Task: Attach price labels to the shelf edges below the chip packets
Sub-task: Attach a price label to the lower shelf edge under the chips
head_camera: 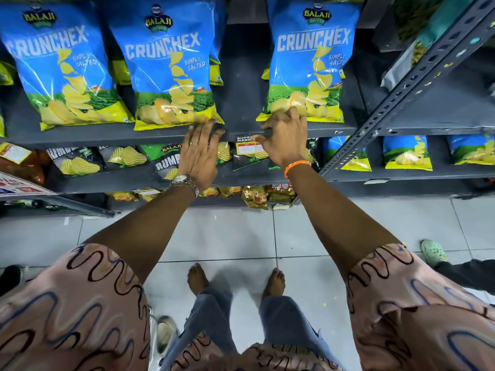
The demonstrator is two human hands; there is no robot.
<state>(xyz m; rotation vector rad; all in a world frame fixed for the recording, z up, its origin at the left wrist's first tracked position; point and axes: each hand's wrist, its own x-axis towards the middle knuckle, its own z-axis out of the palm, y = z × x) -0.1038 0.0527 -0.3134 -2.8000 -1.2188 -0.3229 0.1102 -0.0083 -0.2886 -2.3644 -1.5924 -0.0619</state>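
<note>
Three blue Crunchex chip packets [171, 68] stand on a dark grey shelf, whose front edge [112, 135] runs across the view. A price label [247, 147] with a black top and a pale price field hangs from that edge, between the middle and right packets. My right hand [284, 137] pinches the label's right end, its fingers curled over the edge below the right packet [308, 62]. My left hand [199, 151] lies flat with fingers spread against the edge just left of the label, under the middle packet. It holds nothing.
Lower shelves hold black and green Rumbles packets [160, 159] and more blue packets [407, 153] at the right. A perforated grey upright [401, 89] slants along the right. An older label [13, 152] hangs at far left. White floor tiles, my bare feet and another person's shoe [432, 251] lie below.
</note>
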